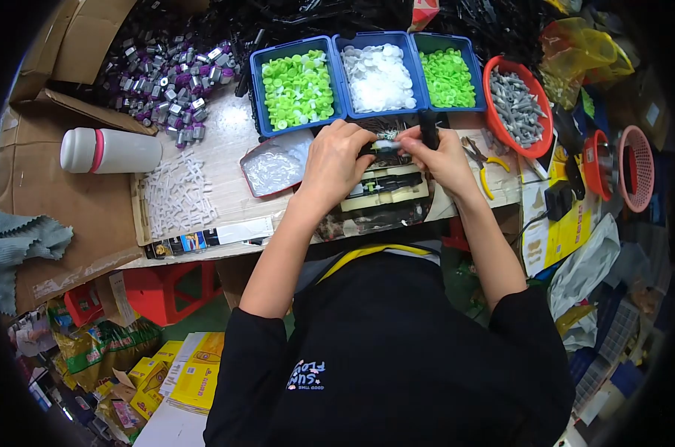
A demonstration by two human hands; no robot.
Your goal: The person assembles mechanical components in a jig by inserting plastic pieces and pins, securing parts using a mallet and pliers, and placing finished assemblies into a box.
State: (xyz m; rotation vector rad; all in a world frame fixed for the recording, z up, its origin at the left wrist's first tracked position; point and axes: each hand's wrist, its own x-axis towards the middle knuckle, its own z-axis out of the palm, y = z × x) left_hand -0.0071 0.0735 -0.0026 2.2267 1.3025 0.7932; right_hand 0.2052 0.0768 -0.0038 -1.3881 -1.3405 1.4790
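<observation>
My left hand [333, 165] is closed, its fingertips on a small dark assembly [386, 149] with a pale piece on top. Against that same assembly my right hand [445, 160] pinches, thumb and fingers together; the exact piece between them is too small to make out. A black cylindrical handle [429, 131] stands up at my right fingers. Just below my hands lies a cream-coloured fixture [386, 200] holding black elongated parts. To the left of my left hand is a red-edged tray [272, 165] of small clear pieces.
Blue bins hold green discs [296, 88], white discs [378, 78] and more green discs [447, 78]. Grey cone-shaped parts [514, 110] fill a red basket. Yellow-handled pliers [486, 179] lie at right. White pieces [177, 195], small purple-and-silver motors [177, 93] and a white bottle [110, 150] are at left.
</observation>
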